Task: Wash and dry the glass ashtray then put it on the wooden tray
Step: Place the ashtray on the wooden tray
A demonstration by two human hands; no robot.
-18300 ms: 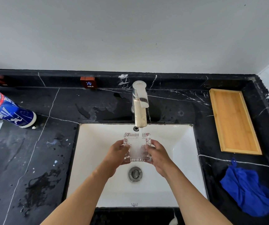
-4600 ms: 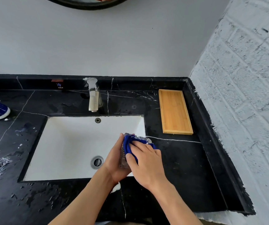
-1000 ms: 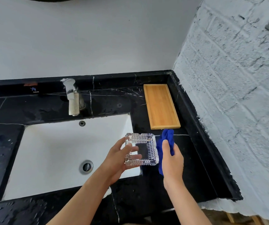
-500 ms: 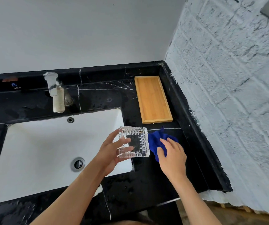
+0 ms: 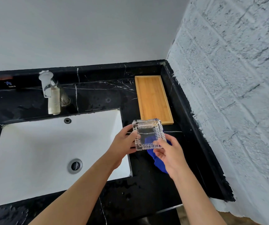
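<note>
1. One chrome tap (image 5: pixel 51 93), one white rectangular sink (image 5: pixel 33 151), one square clear glass ashtray (image 5: pixel 148 134), one crumpled blue cloth (image 5: pixel 159 163), one oblong wooden tray (image 5: pixel 153 98).
2. Black veined marble worktop (image 5: pixel 101 98); white brick wall (image 5: pixel 236 95) at right.
3. Left hand (image 5: pixel 124 143) and right hand (image 5: pixel 169 153) both gripping the ashtray, lifted over the cloth, just short of the tray.

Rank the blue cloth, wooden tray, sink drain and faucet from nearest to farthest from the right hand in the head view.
From the right hand:
1. Blue cloth, directly beneath it on the counter.
2. Wooden tray, beyond it by the brick wall.
3. Sink drain, left, in the basin.
4. Faucet, far left at the back.
</note>
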